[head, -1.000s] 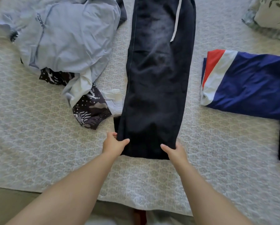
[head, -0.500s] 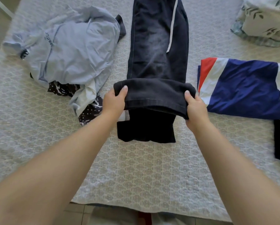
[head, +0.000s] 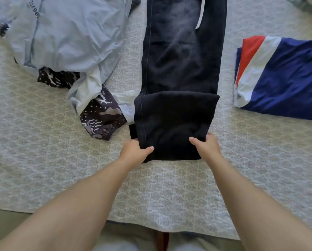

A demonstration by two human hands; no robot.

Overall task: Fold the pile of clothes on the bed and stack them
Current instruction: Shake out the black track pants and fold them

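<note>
Change: both hands, which half a second ago held the lifted hem fold of the dark trousers (head: 178,73), are back at the near end, the fold now lying flat.
Left hand (head: 133,151): grips the near-left corner of the folded end.
Right hand (head: 206,145): grips the near-right corner.
Trousers' axis: runs straight away from the hands; both hands equally near.
Left of trousers: unfolded clothes pile (head: 64,44).
Right of trousers: folded striped garment (head: 285,78).
Bed cover (head: 43,160): beneath everything.

Bedroom: quilted bed (head: 43,169), strewn clothes (head: 66,37)
</note>
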